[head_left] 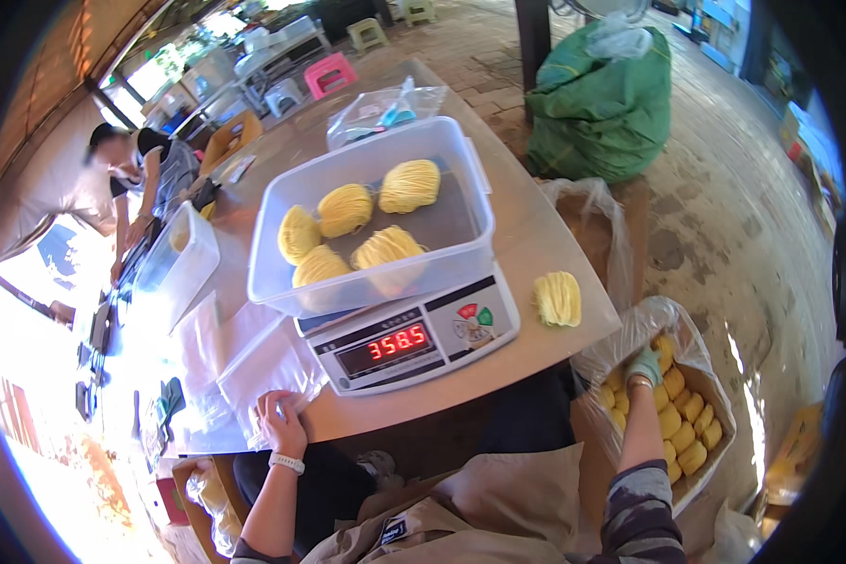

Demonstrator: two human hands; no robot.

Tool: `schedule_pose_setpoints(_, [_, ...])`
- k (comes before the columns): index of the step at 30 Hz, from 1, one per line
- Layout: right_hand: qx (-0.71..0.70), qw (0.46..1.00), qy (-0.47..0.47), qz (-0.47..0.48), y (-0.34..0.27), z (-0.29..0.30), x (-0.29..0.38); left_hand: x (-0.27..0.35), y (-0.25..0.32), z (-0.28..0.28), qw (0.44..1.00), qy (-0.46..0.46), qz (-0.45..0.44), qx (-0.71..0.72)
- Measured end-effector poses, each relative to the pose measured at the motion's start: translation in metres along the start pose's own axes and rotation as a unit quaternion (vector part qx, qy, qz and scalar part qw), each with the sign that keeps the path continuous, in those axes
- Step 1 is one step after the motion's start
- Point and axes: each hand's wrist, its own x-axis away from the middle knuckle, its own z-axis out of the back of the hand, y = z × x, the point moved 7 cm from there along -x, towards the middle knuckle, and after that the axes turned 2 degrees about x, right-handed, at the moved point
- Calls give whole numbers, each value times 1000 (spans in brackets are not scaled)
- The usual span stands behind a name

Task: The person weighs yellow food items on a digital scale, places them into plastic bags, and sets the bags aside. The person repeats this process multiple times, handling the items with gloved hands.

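Note:
My left hand (280, 425) rests at the table's front edge on clear plastic bags (271, 359), its fingers loosely bent and nothing visible in them. My right hand (645, 366), in a pale glove, reaches into a plastic-lined cardboard box (715, 451) of yellow noodle bundles (692, 458). Its fingers are beside one bundle (664, 352); whether they grip it is hidden. On a digital scale (409, 345) with lit red digits stands a clear plastic tub (374, 299) with several noodle bundles (410, 186). A single bundle (558, 299) lies on the table right of the scale.
The metal-topped table (529, 240) carries a bag with blue-handled scissors (398, 113) behind the tub and another plastic tub (190, 247) at left. A person (144, 162) bends there. A green sack (599, 106) stands beyond; an open box (229, 507) sits below left.

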Motion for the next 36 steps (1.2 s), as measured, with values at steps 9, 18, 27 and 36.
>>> schedule_pose_setpoints(9, [-121,990,-59,-41,45,-5,25,2,5,4,1000,-11,24,-3])
schedule_pose_setpoints(18, [-282,959,35,0,109,-35,53,4,8,9,999,-10,29,-14])
schedule_pose_setpoints(27, [-709,696,55,-99,125,-10,79,4,8,11,999,-14,42,-5])
schedule_pose_setpoints(36, [-748,546,-164,338,-165,258,197,3,6,8,999,-5,45,-11])
